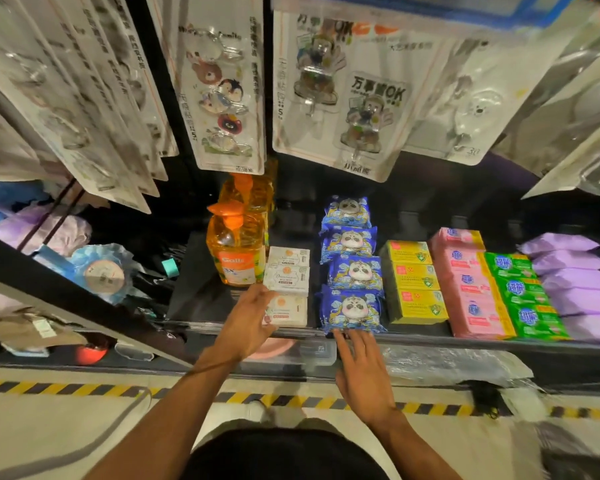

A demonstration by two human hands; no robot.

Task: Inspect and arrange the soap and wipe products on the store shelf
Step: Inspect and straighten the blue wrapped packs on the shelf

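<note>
From the head camera I see my left grip [248, 320] curled round the left end of the front white soap box [290, 310], thumb below and fingers above. The box sits at the front edge of the shelf [423, 332], and two more white soap boxes [287, 268] lie in a row behind it. An orange soap bottle [236, 252] stands just beside that row.

My right grip [361, 368] is spread flat and holds nothing. Its fingertips touch the near edge of the front blue panda wipe pack [354, 310], which is first in a line of four. To the right lie yellow boxes [416, 282], pink packs [471, 292], green packs [527, 299] and purple packs [575, 278].
</note>
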